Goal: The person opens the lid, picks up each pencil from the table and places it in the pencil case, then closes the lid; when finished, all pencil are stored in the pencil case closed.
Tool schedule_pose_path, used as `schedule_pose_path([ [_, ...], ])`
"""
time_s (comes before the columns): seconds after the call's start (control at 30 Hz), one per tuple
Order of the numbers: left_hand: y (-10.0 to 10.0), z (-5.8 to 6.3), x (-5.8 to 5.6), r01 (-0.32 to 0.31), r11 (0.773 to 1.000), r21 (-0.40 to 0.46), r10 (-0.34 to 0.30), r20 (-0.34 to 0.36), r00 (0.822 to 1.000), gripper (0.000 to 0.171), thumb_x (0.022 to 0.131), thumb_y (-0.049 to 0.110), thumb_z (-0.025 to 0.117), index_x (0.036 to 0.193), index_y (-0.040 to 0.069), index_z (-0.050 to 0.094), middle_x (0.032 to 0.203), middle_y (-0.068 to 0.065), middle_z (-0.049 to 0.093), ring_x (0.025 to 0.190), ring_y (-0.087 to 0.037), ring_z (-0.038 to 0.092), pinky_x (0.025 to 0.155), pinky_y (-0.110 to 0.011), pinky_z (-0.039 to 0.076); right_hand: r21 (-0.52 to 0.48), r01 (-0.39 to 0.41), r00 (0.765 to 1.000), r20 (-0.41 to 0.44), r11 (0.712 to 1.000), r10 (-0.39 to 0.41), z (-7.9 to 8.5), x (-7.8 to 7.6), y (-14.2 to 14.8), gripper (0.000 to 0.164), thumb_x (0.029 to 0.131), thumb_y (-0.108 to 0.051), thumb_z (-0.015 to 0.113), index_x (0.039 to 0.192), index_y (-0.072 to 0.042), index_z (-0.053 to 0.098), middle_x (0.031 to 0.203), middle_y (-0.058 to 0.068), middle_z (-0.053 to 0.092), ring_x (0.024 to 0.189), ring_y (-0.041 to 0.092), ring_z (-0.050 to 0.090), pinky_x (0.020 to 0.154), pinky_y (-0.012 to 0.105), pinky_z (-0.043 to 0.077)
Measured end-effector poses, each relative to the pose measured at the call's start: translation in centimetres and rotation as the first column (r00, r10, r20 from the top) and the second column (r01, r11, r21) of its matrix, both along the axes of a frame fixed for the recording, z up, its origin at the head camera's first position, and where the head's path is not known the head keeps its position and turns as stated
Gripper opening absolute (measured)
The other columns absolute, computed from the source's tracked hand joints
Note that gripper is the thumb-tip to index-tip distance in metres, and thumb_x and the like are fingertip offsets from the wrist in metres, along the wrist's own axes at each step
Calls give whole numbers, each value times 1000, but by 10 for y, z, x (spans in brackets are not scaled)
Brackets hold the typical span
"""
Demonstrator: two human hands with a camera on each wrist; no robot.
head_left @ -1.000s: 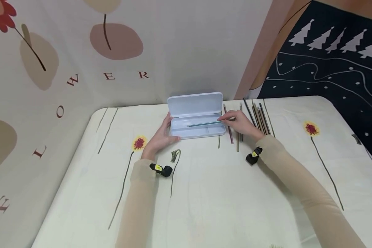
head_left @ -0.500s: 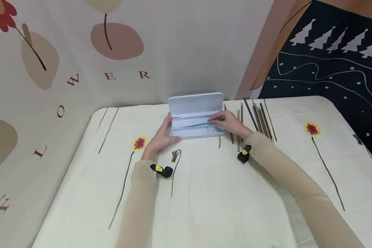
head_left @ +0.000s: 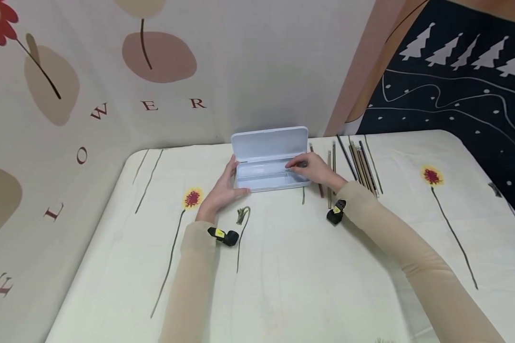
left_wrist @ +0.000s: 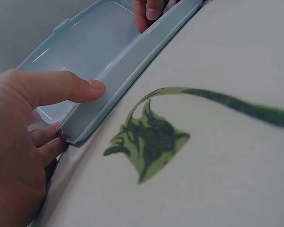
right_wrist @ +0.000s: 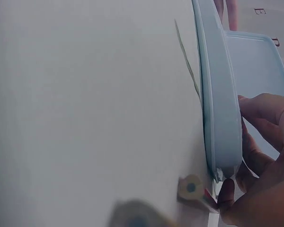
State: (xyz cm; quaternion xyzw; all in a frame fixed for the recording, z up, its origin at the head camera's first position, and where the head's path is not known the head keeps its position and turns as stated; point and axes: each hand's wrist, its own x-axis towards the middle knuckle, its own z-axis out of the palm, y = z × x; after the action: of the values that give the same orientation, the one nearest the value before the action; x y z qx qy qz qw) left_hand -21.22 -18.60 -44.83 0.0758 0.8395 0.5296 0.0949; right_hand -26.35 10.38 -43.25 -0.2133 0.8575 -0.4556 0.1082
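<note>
A pale blue pencil case (head_left: 269, 145) lies with its lid raised at the back of the table. My left hand (head_left: 220, 194) grips its left end, the thumb (left_wrist: 83, 89) against the front wall and the other fingers round the corner. Inside the right part of the case, my right hand (head_left: 317, 170) has its fingers curled in a pinch at the slim teal pencil, which is mostly hidden now. In the right wrist view these fingers (right_wrist: 265, 111) reach over the case's front wall (right_wrist: 222, 109).
Right of the case, several pencils (head_left: 360, 166) lie on the white cloth (head_left: 309, 267), some close to my right hand. One pencil end (right_wrist: 191, 187) shows right by the case's corner. A printed wall cloth (head_left: 257, 71) rises directly behind the case.
My right hand has moved left into the case with the teal pencil, which has gone from slanting across the case to lying low in it. My left hand keeps its grip on the end.
</note>
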Motion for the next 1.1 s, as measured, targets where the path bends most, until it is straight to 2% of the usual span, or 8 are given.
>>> schedule_pose_path([
  [0.2, 1, 0, -2, -3, 1000, -10, 3, 11, 1000, 111, 78, 5, 76, 156, 17, -2, 158, -10, 19, 144, -25, 16, 116, -45, 4, -41, 21, 1000, -3, 999, -21, 7, 3, 8, 19, 92, -4, 62, 108, 1, 71, 111, 14, 67, 96, 24, 56, 82, 33, 44],
  [0.43, 2, 0, -1, -4, 1000, -16, 4, 6, 1000, 110, 78, 6, 76, 156, 16, -1, 158, -11, 19, 144, -25, 16, 117, -44, 6, -69, 5, 1000, 4, 998, -5, 13, 7, 20, 21, 94, -5, 60, 111, 3, 69, 112, 17, 66, 101, 27, 56, 82, 34, 43],
  [0.67, 1, 0, 1, -8, 1000, -20, 8, 10, 1000, 109, 79, 7, 76, 156, 18, 0, 158, -9, 19, 144, -23, 16, 116, -44, 6, -54, 28, 999, -15, 998, -29, 12, 11, 38, 20, 94, -5, 59, 110, 4, 69, 112, 18, 66, 101, 26, 56, 83, 34, 44],
  [0.93, 1, 0, 2, -8, 1000, -12, 8, -1, 1000, 108, 79, 6, 75, 156, 17, 0, 158, -9, 19, 144, -23, 15, 117, -43, 6, -104, 83, 995, 73, 991, -75, 15, 16, 58, 23, 95, -8, 59, 113, 4, 67, 116, 19, 63, 106, 26, 54, 90, 36, 42],
  [1.1, 2, 1, 2, -1, 1000, 8, 1, -13, 1000, 109, 79, 4, 75, 156, 16, 0, 158, -12, 20, 144, -25, 15, 117, -42, 4, -64, 139, 986, 105, 988, -131, 17, 17, 70, 25, 96, -11, 59, 116, 2, 67, 119, 17, 63, 109, 26, 54, 95, 40, 40],
])
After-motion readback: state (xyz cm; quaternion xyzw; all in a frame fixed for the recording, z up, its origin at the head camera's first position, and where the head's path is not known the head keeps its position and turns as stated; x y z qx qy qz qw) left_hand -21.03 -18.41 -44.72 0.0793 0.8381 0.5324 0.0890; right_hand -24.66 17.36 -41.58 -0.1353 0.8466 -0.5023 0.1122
